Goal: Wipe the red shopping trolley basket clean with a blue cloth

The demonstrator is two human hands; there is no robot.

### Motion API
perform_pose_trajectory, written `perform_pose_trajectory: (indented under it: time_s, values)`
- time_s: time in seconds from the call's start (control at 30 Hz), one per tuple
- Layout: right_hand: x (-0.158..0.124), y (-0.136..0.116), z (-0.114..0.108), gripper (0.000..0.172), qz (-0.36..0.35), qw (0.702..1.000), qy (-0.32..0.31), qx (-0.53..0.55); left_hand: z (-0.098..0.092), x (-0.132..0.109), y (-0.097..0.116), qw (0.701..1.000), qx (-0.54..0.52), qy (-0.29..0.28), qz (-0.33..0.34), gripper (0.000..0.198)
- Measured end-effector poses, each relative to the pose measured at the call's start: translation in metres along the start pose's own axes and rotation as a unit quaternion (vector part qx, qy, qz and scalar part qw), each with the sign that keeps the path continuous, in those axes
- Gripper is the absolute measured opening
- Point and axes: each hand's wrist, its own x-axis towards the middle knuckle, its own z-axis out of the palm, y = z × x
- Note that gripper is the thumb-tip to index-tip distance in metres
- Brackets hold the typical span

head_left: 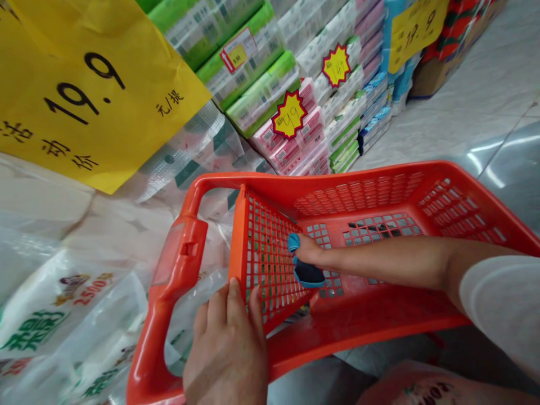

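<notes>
A red plastic shopping cart (291, 365) lies before me, its basket stretching off to the right. My left hand (228, 343) grips the top edge of the cart's grid panel (270, 242), thumb on the inner side and fingers over the edge. Inside the basket, my right hand (310, 250) is closed on a dark blue cloth (309, 274) with a lighter blue border, against or very near the grid. Part of the cloth shows above the hand and part hangs below it; the fingertips are hidden.
Stacks of packaged tissues (304, 140) with price tags stand beyond the cart. A large yellow price sign (101, 95) hangs at upper left. Plastic-wrapped white packs (63, 315) lie left of the cart handle (154, 315). Grey tiled floor (455, 112) shows at upper right.
</notes>
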Motion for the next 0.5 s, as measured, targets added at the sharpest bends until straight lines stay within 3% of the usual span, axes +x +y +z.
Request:
perform_pose_trajectory:
  time_s: [0.07, 0.1, 0.17, 0.2, 0.23, 0.37, 0.43, 0.5]
  values:
    - [-0.009, -0.023, 0.004, 0.026, -0.069, 0.998, 0.003, 0.003, -0.002, 0.001, -0.001, 1.0, 0.004, 0.001, 0.017, 0.04]
    - [-0.017, -0.03, 0.006, 0.03, -0.138, 0.99, -0.004, 0.003, -0.002, 0.002, -0.001, 1.0, 0.004, 0.004, 0.021, 0.04]
    - [-0.032, -0.029, 0.007, 0.034, -0.294, 0.955, -0.046, -0.016, -0.002, 0.002, 0.0, 1.0, 0.005, 0.008, 0.012, 0.041]
    - [-0.038, -0.021, 0.007, 0.034, -0.334, 0.939, -0.074, -0.04, -0.002, 0.002, 0.002, 1.0, 0.004, 0.007, 0.004, 0.041]
    - [-0.042, -0.01, 0.007, 0.032, -0.335, 0.934, -0.099, -0.071, -0.002, 0.002, 0.003, 1.0, 0.004, 0.003, -0.006, 0.041]
    - [-0.046, 0.017, 0.008, 0.015, -0.174, 0.967, -0.114, -0.145, -0.001, 0.001, 0.006, 1.0, -0.001, -0.008, -0.03, 0.04]
    - [-0.049, 0.006, 0.009, 0.016, -0.174, 0.972, -0.092, -0.132, 0.0, 0.001, 0.004, 1.0, 0.003, 0.014, -0.01, 0.04]
    - [-0.054, -0.01, 0.009, 0.026, -0.232, 0.963, -0.074, -0.114, 0.0, 0.002, 0.0, 0.999, 0.01, 0.031, 0.018, 0.038]
